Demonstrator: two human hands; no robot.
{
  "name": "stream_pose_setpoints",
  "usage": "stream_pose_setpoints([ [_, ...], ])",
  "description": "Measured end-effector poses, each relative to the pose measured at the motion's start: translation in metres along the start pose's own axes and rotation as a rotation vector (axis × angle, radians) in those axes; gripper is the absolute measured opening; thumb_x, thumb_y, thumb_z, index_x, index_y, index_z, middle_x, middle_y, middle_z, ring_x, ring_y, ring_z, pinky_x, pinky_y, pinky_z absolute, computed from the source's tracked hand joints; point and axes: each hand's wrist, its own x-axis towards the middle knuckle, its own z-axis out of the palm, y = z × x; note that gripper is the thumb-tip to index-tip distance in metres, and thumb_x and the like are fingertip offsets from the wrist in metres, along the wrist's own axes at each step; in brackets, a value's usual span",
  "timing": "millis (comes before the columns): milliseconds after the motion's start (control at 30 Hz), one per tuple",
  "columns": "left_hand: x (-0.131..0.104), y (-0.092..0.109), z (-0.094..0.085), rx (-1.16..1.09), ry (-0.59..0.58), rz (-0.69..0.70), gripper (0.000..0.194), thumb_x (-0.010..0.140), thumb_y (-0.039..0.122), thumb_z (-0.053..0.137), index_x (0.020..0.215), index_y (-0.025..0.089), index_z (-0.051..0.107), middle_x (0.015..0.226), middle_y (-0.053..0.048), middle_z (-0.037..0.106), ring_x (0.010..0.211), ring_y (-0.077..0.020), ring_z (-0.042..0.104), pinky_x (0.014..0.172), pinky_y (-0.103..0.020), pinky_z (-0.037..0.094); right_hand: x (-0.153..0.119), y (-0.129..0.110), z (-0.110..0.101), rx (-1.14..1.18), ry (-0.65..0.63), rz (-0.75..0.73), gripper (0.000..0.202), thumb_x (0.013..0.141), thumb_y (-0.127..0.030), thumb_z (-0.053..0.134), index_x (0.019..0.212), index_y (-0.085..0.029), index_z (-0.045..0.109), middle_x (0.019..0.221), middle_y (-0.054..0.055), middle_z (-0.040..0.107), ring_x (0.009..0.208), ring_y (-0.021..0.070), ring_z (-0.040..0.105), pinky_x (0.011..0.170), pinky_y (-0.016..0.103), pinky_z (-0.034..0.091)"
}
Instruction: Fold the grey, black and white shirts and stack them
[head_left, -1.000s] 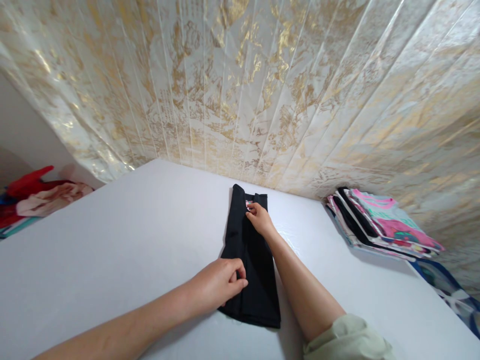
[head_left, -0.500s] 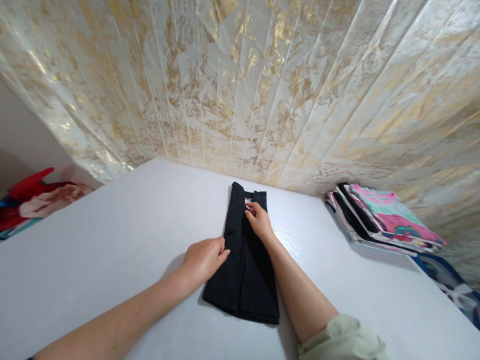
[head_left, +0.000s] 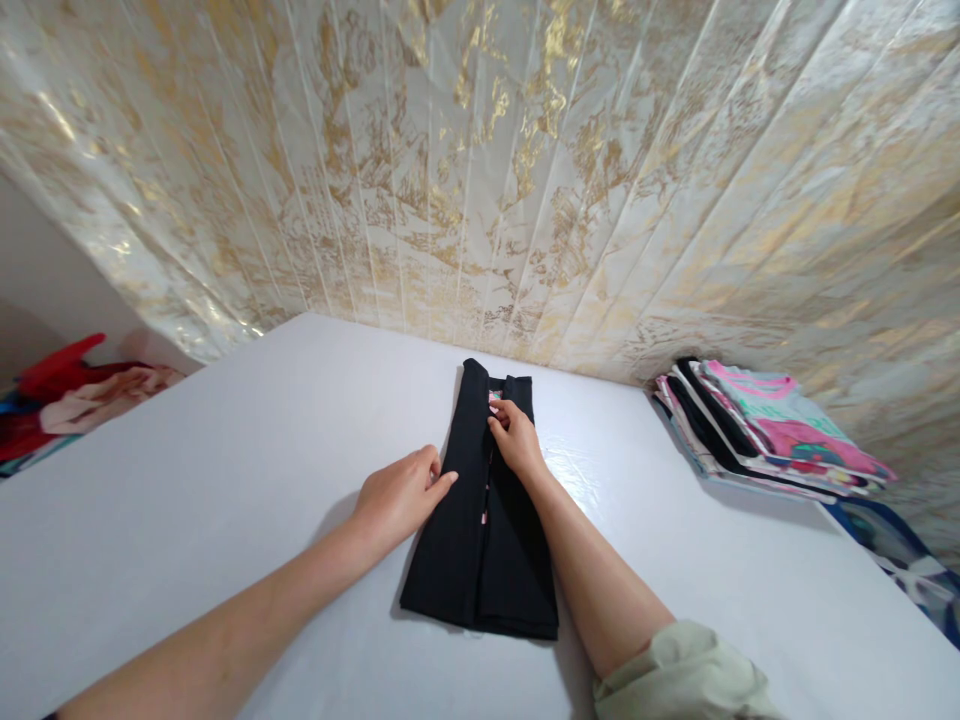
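A black garment point(head_left: 517, 560), folded lengthwise into a narrow shape, lies on the white table. Its two folded sides meet near the middle, where bits of a pink patterned layer show through the gap. My left hand point(head_left: 401, 495) is at the garment's left edge, its fingers curled and pinching the cloth there, thumb on top. Near the far end, my right hand point(head_left: 514, 430) has thumb and forefinger pinched at the inner edge of the fold, beside the pink patch.
On the right of the white table point(head_left: 225, 500) sits a stack of folded clothes point(head_left: 787, 420), with a blue and white item point(head_left: 892, 550) beyond the edge. Red and pink clothes point(head_left: 75, 395) lie at far left. A gold-patterned curtain point(head_left: 480, 180) hangs behind.
My left hand has moved slightly left and up, its thumb extended further. The gap between the garment's folded sides shows more of the pink layer. My right hand has barely moved.
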Motion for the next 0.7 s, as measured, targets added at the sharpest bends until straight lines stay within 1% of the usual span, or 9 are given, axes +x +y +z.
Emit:
stream_pose_setpoints([
  [67,0.005,-0.004,0.008,-0.023,0.132,0.082,0.027,0.094,0.038,0.045,0.110,0.021,0.057,0.111,-0.007,0.066,0.099,-0.0206,0.063,0.082,-0.031,0.048,0.001,0.000,-0.001,0.047,-0.004,0.012,0.031,0.085,-0.023,0.051,0.115,-0.023,0.061,0.087,0.000,0.067,0.082,0.0163,0.062,0.080,0.030,0.048],
  [133,0.010,-0.007,0.017,-0.029,0.200,0.233,0.035,0.095,0.033,0.044,0.127,0.021,0.051,0.134,-0.009,0.056,0.121,-0.0210,0.053,0.102,-0.035,0.041,0.001,0.001,-0.001,0.090,-0.010,0.010,0.031,0.085,-0.024,0.050,0.114,-0.021,0.061,0.085,0.000,0.068,0.081,0.0165,0.063,0.079,0.030,0.048],
  [200,0.013,-0.009,0.026,-0.013,0.171,0.349,0.043,0.095,0.034,0.045,0.137,0.023,0.046,0.146,-0.007,0.047,0.135,-0.0218,0.040,0.113,-0.039,0.031,0.001,0.002,-0.002,0.116,-0.015,0.004,0.031,0.085,-0.024,0.050,0.114,-0.021,0.061,0.084,0.000,0.067,0.081,0.0167,0.063,0.079,0.030,0.048],
  [233,0.014,-0.009,0.030,0.002,0.141,0.371,0.045,0.095,0.035,0.046,0.139,0.025,0.045,0.149,-0.006,0.045,0.139,-0.0227,0.036,0.115,-0.041,0.028,0.002,0.003,-0.002,0.121,-0.021,0.005,0.031,0.085,-0.025,0.050,0.114,-0.021,0.061,0.084,0.000,0.067,0.081,0.0167,0.063,0.079,0.030,0.048],
  [300,0.014,-0.007,0.034,0.037,0.096,0.356,0.047,0.094,0.039,0.048,0.140,0.027,0.046,0.151,-0.004,0.042,0.141,-0.0249,0.032,0.117,-0.046,0.023,0.002,0.004,-0.002,0.127,-0.035,0.008,0.031,0.085,-0.024,0.050,0.115,-0.021,0.060,0.084,0.000,0.068,0.081,0.0161,0.063,0.080,0.029,0.048],
  [367,0.014,-0.006,0.036,0.062,0.085,0.321,0.049,0.094,0.042,0.048,0.140,0.027,0.047,0.152,-0.004,0.041,0.142,-0.0264,0.030,0.118,-0.047,0.021,0.003,0.005,-0.002,0.149,-0.039,-0.003,0.032,0.085,-0.023,0.050,0.115,-0.021,0.059,0.089,0.000,0.068,0.082,0.0151,0.062,0.082,0.029,0.048],
  [467,0.013,-0.004,0.036,0.072,0.084,0.305,0.050,0.094,0.044,0.046,0.142,0.027,0.046,0.153,-0.004,0.038,0.143,-0.0270,0.029,0.118,-0.047,0.021,0.004,0.007,-0.004,0.213,0.015,-0.004,0.031,0.085,-0.024,0.049,0.115,-0.018,0.057,0.099,0.003,0.067,0.082,0.0140,0.062,0.082,0.028,0.049],
  [567,0.014,-0.006,0.036,0.061,0.074,0.306,0.051,0.096,0.048,0.042,0.141,0.026,0.047,0.153,-0.002,0.038,0.143,-0.0275,0.027,0.118,-0.047,0.021,0.004,0.007,-0.007,0.239,0.051,0.029,0.023,0.087,-0.028,0.048,0.104,-0.017,0.059,0.097,0.005,0.065,0.081,0.0143,0.061,0.079,0.028,0.049],
  [700,0.017,-0.011,0.036,0.008,0.080,0.278,0.049,0.097,0.048,0.035,0.139,0.026,0.049,0.152,-0.002,0.041,0.143,-0.0261,0.028,0.116,-0.046,0.025,0.001,0.006,-0.009,0.140,0.025,-0.034,0.012,0.082,-0.029,0.058,0.085,-0.018,0.061,0.091,0.003,0.058,0.080,0.0145,0.059,0.081,0.028,0.048],
])
